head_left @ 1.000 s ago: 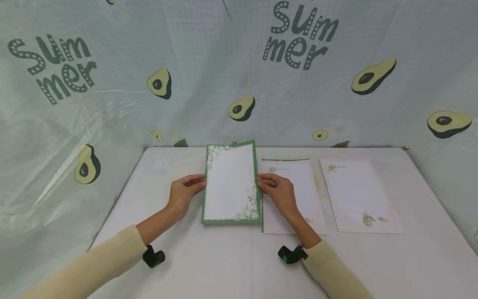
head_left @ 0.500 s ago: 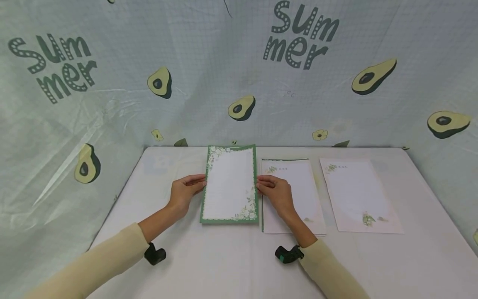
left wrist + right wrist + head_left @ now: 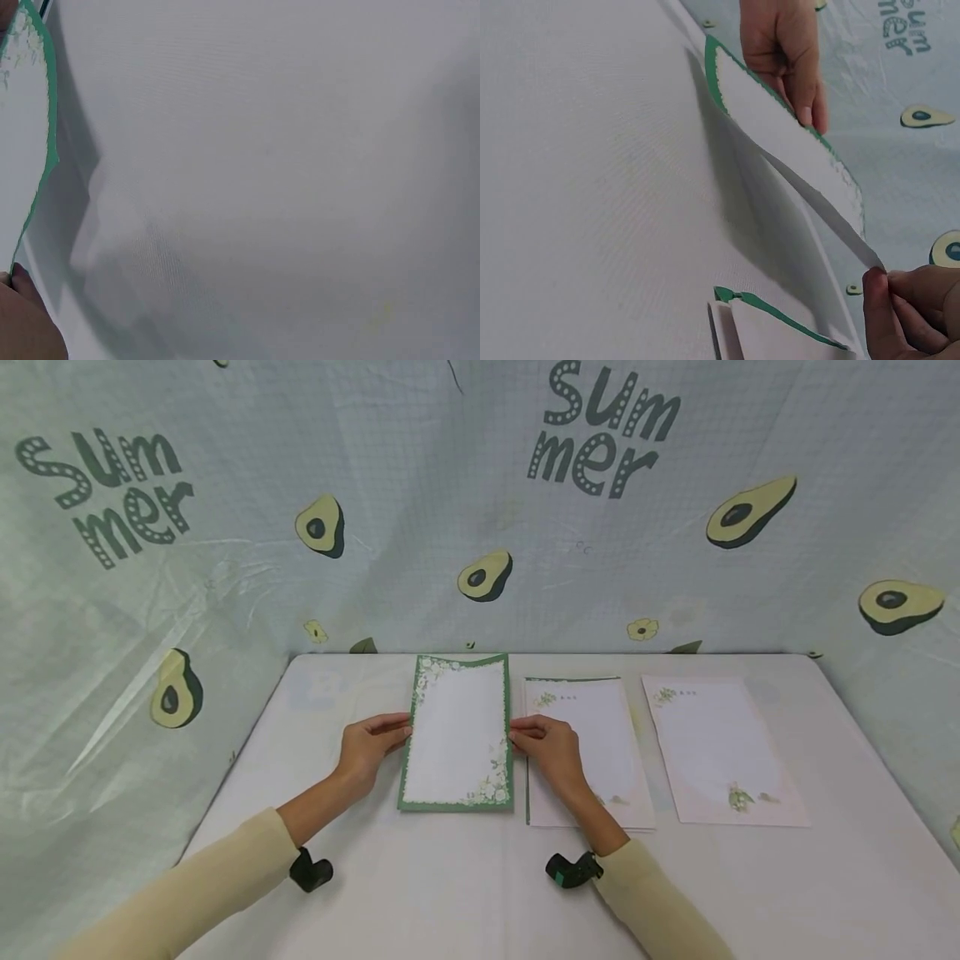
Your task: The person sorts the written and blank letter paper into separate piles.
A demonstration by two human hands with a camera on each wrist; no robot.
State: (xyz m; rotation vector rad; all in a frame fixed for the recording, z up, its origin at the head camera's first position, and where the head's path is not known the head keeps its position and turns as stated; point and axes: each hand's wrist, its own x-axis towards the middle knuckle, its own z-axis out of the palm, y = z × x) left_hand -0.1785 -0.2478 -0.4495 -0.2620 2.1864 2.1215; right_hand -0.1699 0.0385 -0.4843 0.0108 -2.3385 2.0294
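A sheet of stationery paper point(image 3: 457, 735) with a green border and white flowers is held by both hands in the head view. My left hand point(image 3: 367, 747) pinches its left edge between thumb and fingers. On the opposite edge, my right hand point(image 3: 553, 750) pinches the paper the same way. The right wrist view shows the sheet point(image 3: 780, 135) bowed and raised above the table, its shadow beneath. There the right thumb and fingers point(image 3: 877, 300) grip one edge, and the left hand point(image 3: 784, 60) the other. Only a strip of the sheet point(image 3: 26, 112) shows in the left wrist view.
A stack of pink-edged papers point(image 3: 577, 752) with green showing at its border lies partly under the right forearm. Farther right lies a single pink sheet point(image 3: 723, 752) with green leaf prints. The white table point(image 3: 420, 885) meets a printed avocado curtain point(image 3: 405, 485) behind.
The green-bordered sheet has come down a little and shifted slightly left, its top edge lower in the head view. My right hand has moved left with it; both hands keep their grip.
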